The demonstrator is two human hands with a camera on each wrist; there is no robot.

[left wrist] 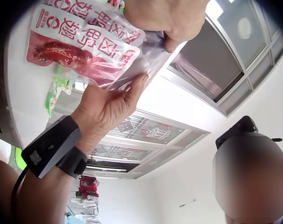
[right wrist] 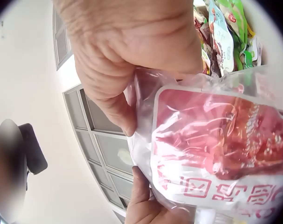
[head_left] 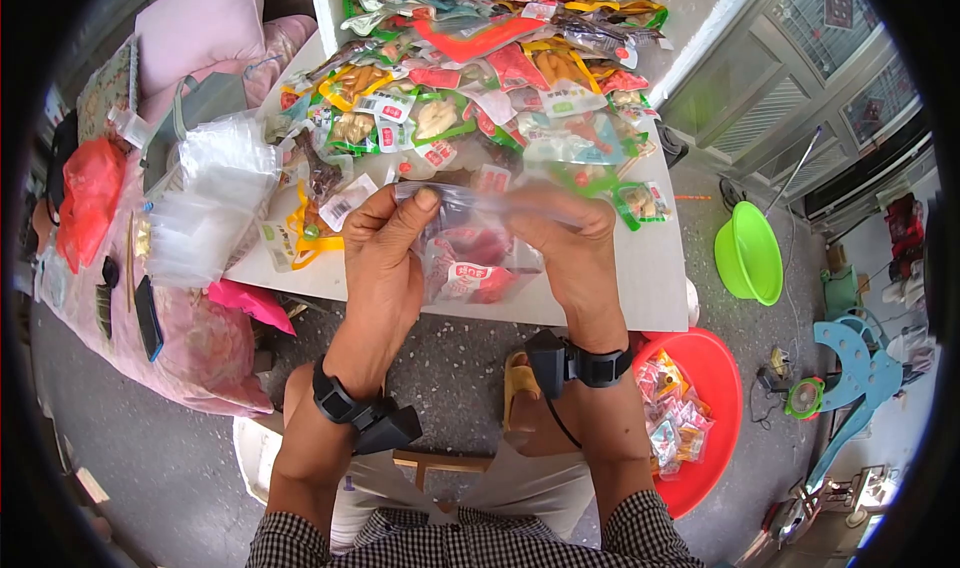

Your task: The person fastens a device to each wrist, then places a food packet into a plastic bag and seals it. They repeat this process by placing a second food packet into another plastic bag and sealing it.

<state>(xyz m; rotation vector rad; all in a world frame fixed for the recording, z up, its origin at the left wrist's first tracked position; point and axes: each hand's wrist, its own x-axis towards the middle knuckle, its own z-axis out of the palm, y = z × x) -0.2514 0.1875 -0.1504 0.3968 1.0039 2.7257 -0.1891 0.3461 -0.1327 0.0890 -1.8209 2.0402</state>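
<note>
Both hands hold a clear plastic bag (head_left: 440, 233) by its top edge, above the front of the table. Inside lie red-and-white snack packets (left wrist: 80, 51), with dark reddish meat printed on the front. My left hand (head_left: 385, 253) pinches the bag's left top corner, its thumb lying along the edge. On the other side my right hand (head_left: 580, 258), slightly blurred, has its thumb and fingers on the right part of that edge. Up close in the right wrist view, the right thumb presses the film beside a packet (right wrist: 216, 135).
Many colourful snack packets (head_left: 435, 118) are heaped on the white table (head_left: 650, 278). A stack of clear empty bags (head_left: 205, 218) lies at its left. A red basin (head_left: 725, 408) with filled bags stands at lower right, a green basin (head_left: 750, 253) beyond it.
</note>
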